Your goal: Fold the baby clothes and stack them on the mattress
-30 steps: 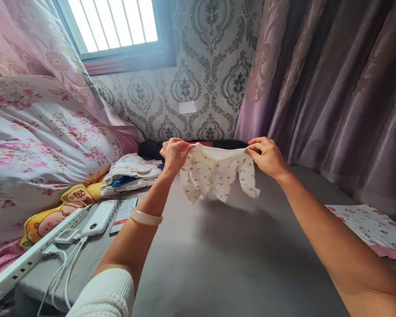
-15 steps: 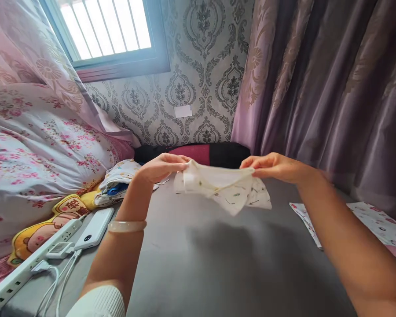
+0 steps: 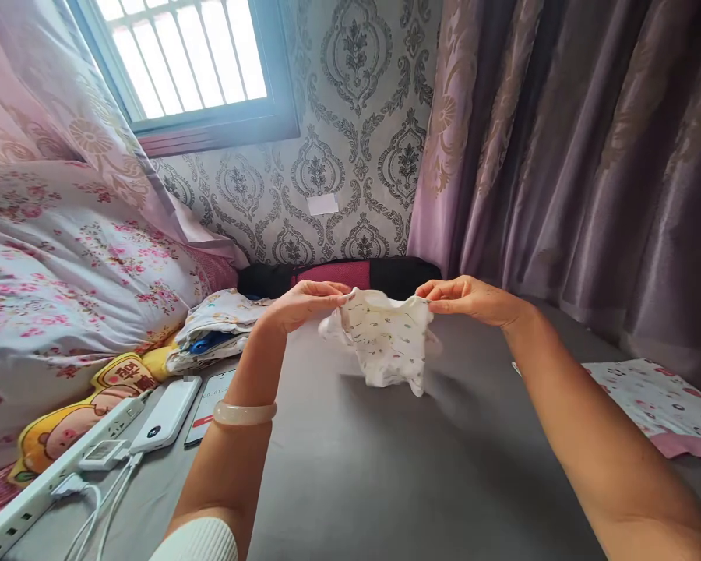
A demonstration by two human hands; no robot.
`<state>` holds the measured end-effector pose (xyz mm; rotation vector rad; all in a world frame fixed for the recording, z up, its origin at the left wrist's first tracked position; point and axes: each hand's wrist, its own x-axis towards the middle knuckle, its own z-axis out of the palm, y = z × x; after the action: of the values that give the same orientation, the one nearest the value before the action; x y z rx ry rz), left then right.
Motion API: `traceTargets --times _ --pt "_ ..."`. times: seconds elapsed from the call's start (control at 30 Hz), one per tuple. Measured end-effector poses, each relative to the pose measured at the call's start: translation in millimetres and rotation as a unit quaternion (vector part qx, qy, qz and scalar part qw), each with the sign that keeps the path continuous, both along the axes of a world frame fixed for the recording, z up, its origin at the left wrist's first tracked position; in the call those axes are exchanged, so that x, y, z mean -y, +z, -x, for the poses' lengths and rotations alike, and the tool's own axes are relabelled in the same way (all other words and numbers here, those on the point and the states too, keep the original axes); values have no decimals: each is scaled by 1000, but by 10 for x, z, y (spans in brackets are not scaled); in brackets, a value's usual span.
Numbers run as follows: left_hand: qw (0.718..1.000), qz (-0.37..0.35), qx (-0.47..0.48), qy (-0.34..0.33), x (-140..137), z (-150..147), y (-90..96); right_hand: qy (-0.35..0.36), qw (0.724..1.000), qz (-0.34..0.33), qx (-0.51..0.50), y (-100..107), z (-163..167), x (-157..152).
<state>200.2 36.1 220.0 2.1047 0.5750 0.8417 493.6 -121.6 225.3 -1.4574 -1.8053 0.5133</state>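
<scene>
Grey sheet (image 3: 350,491), patterned wall (image 3: 362,167), and a small printed top (image 3: 389,343) pinched up between two hands

Patterned paper rises behind the black-and-pink bundle (image 3: 332,274), with a barred window (image 3: 187,62) above it and to its left, and a purple curtain (image 3: 572,179) falling to its right. In front of that bundle, nearer the viewer, the small printed top hangs over the grey sheet, a shadow beneath it; whether its lower edge touches the sheet is hard to tell. The left hand (image 3: 304,302) is clamped on one upper corner of the top, thumb against fingers, and the right hand (image 3: 464,300) pinches the opposite corner. Both sides of the garment are blurred. A pale bangle (image 3: 245,414) circles the left forearm.

Left of the bundle lies floral bedding (image 3: 82,265). To the bundle's front left sits a pile of clothes (image 3: 222,315); farther forward on that side are a phone (image 3: 206,401), a white power bank (image 3: 169,413) beside it, a power strip (image 3: 40,499) and a yellow plush (image 3: 73,428). To the bundle's front right, beyond the right forearm, rests a printed cloth with a pink edge (image 3: 657,405)
</scene>
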Motion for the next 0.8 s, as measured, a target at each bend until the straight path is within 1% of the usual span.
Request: traceTargets --times 0.03,0.07,0.13,0.17,0.27,0.33,0.43,0.47,0.5,0.57,0.6,0.63,0.7,0.73,0.8 --pt "1000 20 -4 -19 -16 -11 -11 7 1000 -2 -2 5 -3 -10" --pt "1000 20 -7 -10 -31 -21 -24 -9 1000 -13 -2 8 -4 -21" --pt "999 -14 -9 46 -58 -36 -51 -62 997 -46 -4 10 -8 -48" --pt "997 -34 -6 68 -70 -39 -63 -76 995 -56 -8 10 -12 -63" --pt "994 -62 32 82 -100 -40 -71 -72 995 -66 -33 18 -33 -97" --pt "991 -77 65 92 -111 -44 -48 -92 991 -89 -34 33 -44 -112" --pt "970 -155 124 138 -98 -78 1 -125 976 -166 -58 47 -33 -134" --pt "962 -189 124 152 -85 -96 10 -128 971 -187 -74 42 -23 -142" --pt "956 -220 106 160 -70 -115 13 -125 970 -192 -81 32 -12 -151" --pt "948 -265 49 172 -43 -147 0 -108 979 -163 -62 -3 3 -168" --pt "944 -276 28 181 -35 -157 -12 -104 983 -147 -47 -24 4 -175" --pt "940 -280 20 193 -32 -163 -22 -109 983 -141 -40 -45 0 -184" --pt "935 -278 29 220 -38 -164 -31 -136 977 -157 -53 -82 -20 -204" --pt "935 -273 32 226 -46 -163 -28 -149 972 -168 -61 -98 -32 -217" --pt "940 -257 26 222 -66 -162 -10 -159 972 -165 -60 -129 -53 -250"
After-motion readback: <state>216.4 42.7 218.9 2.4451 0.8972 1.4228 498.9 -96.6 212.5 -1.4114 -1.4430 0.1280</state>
